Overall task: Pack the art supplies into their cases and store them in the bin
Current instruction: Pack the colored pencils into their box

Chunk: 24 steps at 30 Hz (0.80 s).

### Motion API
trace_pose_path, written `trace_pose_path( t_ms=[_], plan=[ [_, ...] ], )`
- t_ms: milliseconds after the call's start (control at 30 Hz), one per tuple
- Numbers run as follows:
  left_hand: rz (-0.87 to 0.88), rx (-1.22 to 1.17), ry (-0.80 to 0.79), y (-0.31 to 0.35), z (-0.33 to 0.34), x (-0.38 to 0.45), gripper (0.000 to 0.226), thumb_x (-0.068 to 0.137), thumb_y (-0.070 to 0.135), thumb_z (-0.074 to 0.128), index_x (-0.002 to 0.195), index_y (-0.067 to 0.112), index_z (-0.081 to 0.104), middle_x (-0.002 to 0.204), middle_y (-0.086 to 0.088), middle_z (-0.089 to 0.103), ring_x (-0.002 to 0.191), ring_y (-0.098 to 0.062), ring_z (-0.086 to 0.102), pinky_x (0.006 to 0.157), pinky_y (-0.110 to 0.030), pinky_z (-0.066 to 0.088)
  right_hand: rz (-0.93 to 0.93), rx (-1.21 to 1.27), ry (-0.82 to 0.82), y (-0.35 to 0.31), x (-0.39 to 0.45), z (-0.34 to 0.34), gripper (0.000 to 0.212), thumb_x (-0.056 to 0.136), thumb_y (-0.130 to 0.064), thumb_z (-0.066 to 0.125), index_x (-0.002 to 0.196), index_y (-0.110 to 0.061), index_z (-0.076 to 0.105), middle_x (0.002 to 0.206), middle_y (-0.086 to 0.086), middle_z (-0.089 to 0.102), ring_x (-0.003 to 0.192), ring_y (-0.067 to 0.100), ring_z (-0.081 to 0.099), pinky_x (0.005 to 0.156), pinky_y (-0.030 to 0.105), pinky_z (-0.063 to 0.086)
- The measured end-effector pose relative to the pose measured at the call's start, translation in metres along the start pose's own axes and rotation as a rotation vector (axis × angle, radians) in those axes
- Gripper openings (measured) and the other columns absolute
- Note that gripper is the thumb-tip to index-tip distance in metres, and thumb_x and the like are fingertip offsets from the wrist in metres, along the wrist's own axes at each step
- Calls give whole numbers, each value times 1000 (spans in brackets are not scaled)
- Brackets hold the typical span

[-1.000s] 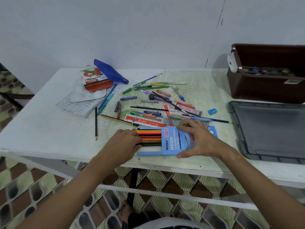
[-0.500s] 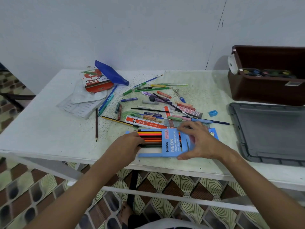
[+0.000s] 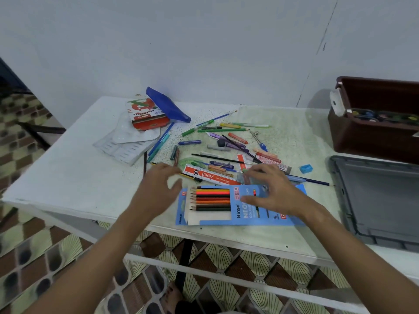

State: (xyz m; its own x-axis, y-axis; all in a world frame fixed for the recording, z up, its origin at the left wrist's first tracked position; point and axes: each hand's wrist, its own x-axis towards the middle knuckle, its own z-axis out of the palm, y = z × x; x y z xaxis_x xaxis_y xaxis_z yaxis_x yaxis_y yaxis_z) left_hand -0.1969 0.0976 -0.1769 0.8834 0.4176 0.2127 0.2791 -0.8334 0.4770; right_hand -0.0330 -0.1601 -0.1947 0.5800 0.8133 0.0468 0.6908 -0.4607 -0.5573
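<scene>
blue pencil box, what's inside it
The blue pencil box holds coloured pencils, tips left, above an empty white gap. The right hand covers its far end.

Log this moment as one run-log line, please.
stage: filling coloured pencil box | left hand: open, off box, blurred | right hand: fingers spread on box | bin: far right, box not stored

Left hand [image 3: 156,189] now off the pencil box [image 3: 240,206], lifted, fingers spread.
</scene>
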Motion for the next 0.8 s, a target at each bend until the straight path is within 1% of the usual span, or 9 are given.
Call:
trace_pose_path(
  t_ms=[100,167,267,333,400,533,667,733,800],
  plan=[
    [-229,72,65,-30,-18,19,35,86,22,63,120,13,64,100,-5,60,87,-17,54,78,-24,38,-20,-7,20,-8,27,-2,66,80,-56,63,135,-21,52,135,-3,45,125,12,34,107,37,30],
    [-375,90,29,-46,-25,28,39,87,24,62,124,10,61,107,-11,64,98,-25,57,79,-27,39,-25,-13,22,-12,46,-1,60,84,-49,65,135,-20,52,135,-1,46,125,15,35,107,36,30],
    [-516,73,-62,-63,-24,35,47,89,31,62,130,8,56,119,-12,63,110,-26,56,81,-25,38,-4,0,10,-12,72,-2,54,88,-43,63,135,-21,53,137,-2,46,127,17,34,105,33,29],
    [-562,67,-109,-70,-21,39,50,89,37,61,129,9,56,121,-11,62,110,-25,57,79,-24,38,-4,-5,39,-10,88,-5,47,89,-39,63,131,-18,57,133,2,51,125,21,39,106,40,34],
    [-576,76,-128,-73,-18,42,49,88,40,62,125,10,59,117,-10,65,104,-24,59,77,-24,39,-11,-15,102,-2,105,-8,38,90,-30,64,123,-11,63,120,10,59,113,27,50,100,41,39],
    [-559,70,-106,-70,-17,47,26,88,25,63,106,8,69,86,-2,62,77,-14,52,66,-23,38,56,-55,142,12,137,-12,29,93,-17,59,120,-7,66,113,13,64,104,27,58,85,25,38],
    [-559,64,-115,-70,-20,52,18,84,20,65,94,7,72,77,-1,64,68,-13,54,53,-20,40,81,-73,123,17,168,-15,28,93,-16,60,118,-6,65,120,12,62,112,28,56,95,28,39],
    [-604,49,-109,-71,-25,54,20,81,22,67,86,3,72,75,-10,68,68,-20,61,60,-30,50,125,-66,106,17,183,-17,30,91,-12,61,120,-7,64,123,11,61,112,25,56,92,24,38],
    [-648,2,-92,-72,-29,56,24,80,23,66,81,-1,71,71,-16,70,67,-27,67,61,-37,56,168,-70,87,19,195,-17,28,91,-7,59,118,-6,65,117,11,63,101,24,60,82,19,39]
  ],
)
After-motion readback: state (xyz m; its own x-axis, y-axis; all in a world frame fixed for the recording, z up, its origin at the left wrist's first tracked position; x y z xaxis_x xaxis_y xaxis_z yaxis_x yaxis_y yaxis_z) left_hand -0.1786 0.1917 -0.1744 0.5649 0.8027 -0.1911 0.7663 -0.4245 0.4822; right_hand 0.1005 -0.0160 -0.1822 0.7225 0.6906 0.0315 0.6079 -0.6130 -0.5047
